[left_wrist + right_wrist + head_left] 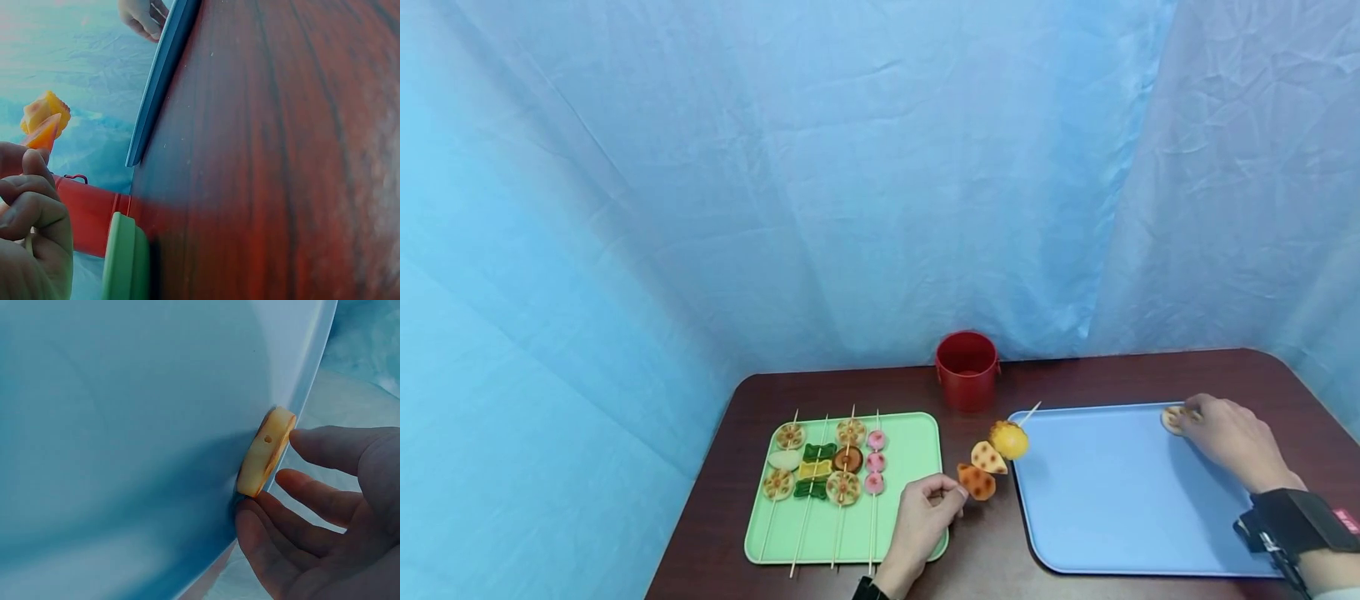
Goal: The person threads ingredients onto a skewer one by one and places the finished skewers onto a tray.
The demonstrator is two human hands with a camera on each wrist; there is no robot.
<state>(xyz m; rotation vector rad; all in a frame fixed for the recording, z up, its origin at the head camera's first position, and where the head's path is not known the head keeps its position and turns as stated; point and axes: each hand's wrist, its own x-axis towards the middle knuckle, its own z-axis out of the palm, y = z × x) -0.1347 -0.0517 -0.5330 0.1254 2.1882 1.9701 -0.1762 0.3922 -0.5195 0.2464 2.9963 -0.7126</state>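
Low in the head view, my left hand pinches a skewer between thumb and fingers, over the gap between the trays. Threaded on it are a round yellow piece near the tip, a pale spotted wedge and an orange spotted wedge closest to the hand. At the far right, my right hand holds a lotus root slice at the blue tray's far edge. The right wrist view shows thumb and fingers at opposite ends of the slice, with a small hole in its side.
A green tray on the left bears several loaded skewers, among them one with pink rounds. The blue tray lies on the right. Behind, between both trays, stands a red bucket. Blue cloth hangs beyond the dark wooden table.
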